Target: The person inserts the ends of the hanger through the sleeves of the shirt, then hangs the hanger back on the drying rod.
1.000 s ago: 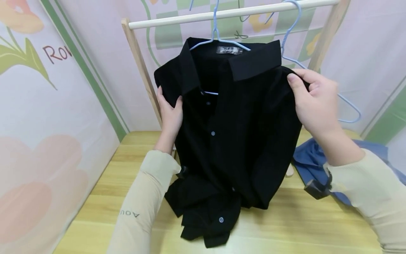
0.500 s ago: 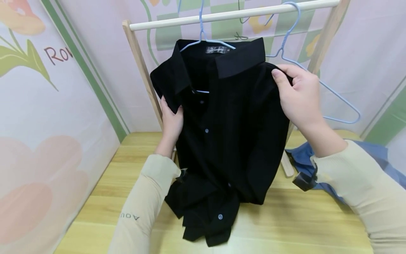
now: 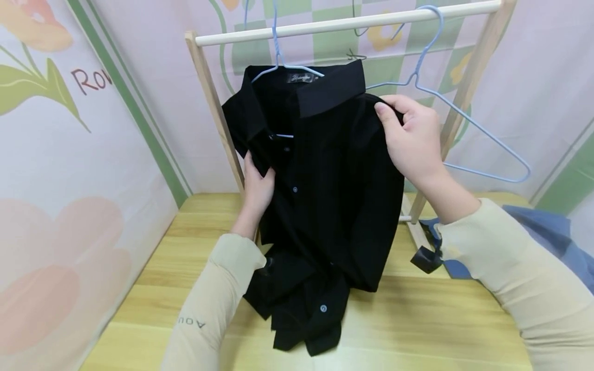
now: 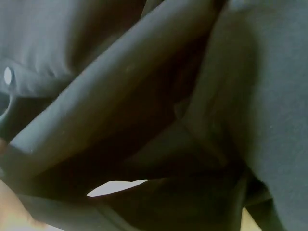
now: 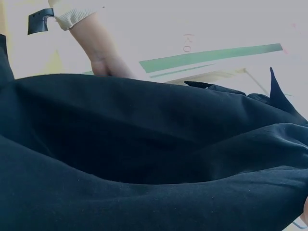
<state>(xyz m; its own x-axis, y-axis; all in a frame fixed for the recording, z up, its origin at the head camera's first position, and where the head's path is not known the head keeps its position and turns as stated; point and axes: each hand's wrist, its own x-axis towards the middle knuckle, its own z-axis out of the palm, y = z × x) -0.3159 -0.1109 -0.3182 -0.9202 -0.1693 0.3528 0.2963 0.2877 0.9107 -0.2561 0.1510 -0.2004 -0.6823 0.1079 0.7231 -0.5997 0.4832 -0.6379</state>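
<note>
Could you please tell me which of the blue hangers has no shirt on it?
The bare hanger beyond the right hand: nothing covers its visible frame, whereas the other hanger sits inside the black shirt.

A shirt (image 3: pixel 331 180) is set before the rack (image 3: pixel 348 23), first hanger (image 3: pixel 277 47) in its neck. At right, a second hanger (image 3: pixel 421 59) is hung on the rack; cloth (image 3: pixel 545 229) is laid on the table (image 3: pixel 427 319).

Room between black shirt (image 3: pixel 325 206) and right cream sleeve (image 3: pixel 520 278); rack (image 3: pixel 352 23) and bare hanger (image 3: pixel 420 62) behind.
</note>
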